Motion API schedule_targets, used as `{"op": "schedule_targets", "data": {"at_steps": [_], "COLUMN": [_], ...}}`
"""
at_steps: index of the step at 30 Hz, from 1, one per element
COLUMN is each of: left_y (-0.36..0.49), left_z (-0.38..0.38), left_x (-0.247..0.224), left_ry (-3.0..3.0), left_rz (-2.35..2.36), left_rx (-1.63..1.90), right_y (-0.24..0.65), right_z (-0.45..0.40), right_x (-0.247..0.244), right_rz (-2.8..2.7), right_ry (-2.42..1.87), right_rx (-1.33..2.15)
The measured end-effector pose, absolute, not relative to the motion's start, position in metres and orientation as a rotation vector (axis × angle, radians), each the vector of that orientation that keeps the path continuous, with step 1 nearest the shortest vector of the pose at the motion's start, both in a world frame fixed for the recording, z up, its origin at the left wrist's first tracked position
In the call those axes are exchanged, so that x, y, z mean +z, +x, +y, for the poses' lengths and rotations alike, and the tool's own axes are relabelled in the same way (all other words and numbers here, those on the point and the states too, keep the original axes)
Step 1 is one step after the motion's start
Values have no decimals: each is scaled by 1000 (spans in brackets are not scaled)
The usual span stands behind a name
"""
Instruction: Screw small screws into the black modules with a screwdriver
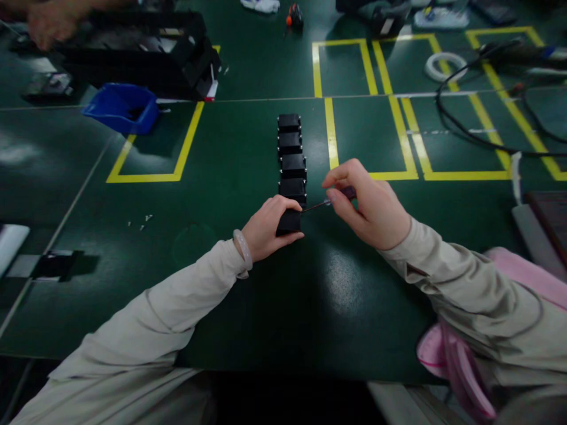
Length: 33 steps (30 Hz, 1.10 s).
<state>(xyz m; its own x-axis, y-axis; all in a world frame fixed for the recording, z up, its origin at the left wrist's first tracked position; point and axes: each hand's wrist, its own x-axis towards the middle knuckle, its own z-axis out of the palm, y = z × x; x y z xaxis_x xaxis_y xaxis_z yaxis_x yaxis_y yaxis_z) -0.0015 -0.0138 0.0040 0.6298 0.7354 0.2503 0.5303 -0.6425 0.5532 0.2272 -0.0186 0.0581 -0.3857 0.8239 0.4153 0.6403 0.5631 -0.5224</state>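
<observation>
Several small black blocks (293,165) with shiny screws at their sides form a column on the green table. The nearest black block (289,222) lies at the column's near end, gripped between the thumb and fingers of my left hand (270,228). My right hand (370,206) holds a screwdriver (328,202) by its dark handle, and the fingers are closed round it. Its thin shaft points left, with the tip at the right upper corner of the gripped block. Some loose screws (146,221) lie on the table left of my left hand.
At the back left are a blue bin (126,109) and a large black case (146,53); another person's hand (51,26) is beside it. A tape roll (445,66) and a black cable (460,127) lie at the right. Pink fabric (527,271) hangs by my right sleeve.
</observation>
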Motion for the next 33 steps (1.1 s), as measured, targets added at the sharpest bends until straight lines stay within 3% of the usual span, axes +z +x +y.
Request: {"op": "schedule_targets", "data": {"at_steps": [33], "left_y": [-1], "left_z": [-14], "left_x": [5], "left_ry": [2413], "left_rz": [1008], "left_rx": [623], "right_y": [229], "right_z": [-19], "right_x": [59], "right_rz": [-2176], "right_ry": [-1164], "right_rx": [345]}}
